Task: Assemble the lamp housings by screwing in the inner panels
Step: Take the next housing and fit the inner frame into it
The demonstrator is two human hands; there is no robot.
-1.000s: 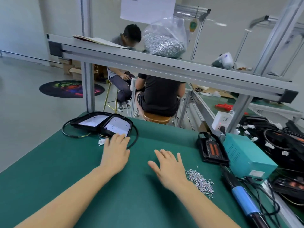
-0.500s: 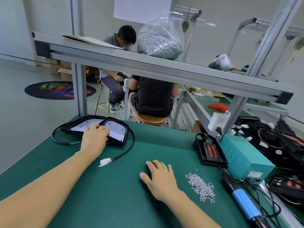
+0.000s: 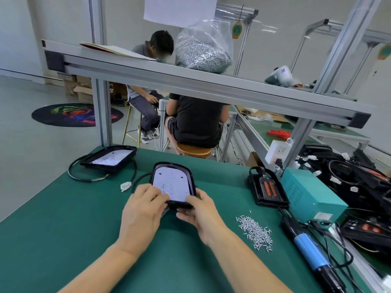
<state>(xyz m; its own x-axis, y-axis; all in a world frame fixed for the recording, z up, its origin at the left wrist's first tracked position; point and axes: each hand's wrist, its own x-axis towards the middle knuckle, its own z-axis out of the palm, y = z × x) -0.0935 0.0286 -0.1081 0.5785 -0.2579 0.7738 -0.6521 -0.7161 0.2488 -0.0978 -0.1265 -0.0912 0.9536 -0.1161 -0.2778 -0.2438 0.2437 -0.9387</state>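
Both hands gripped the near end of one lamp housing (image 3: 172, 183) on the green tabletop (image 3: 63, 218): left hand (image 3: 142, 212) curled over its left corner, right hand (image 3: 200, 214) pinching its right corner. Second housing (image 3: 109, 158) lay well beyond the left hand; loose screws (image 3: 255, 232) lay just right of the right hand.

Both arms are bare, with no sleeves showing. The left hand (image 3: 141, 216) has no glove. The right hand (image 3: 202, 217) has none either.

Glossy black plastic lamp housing (image 3: 172, 185), matt green table mat (image 3: 63, 218), shiny metal screws (image 3: 255, 231).
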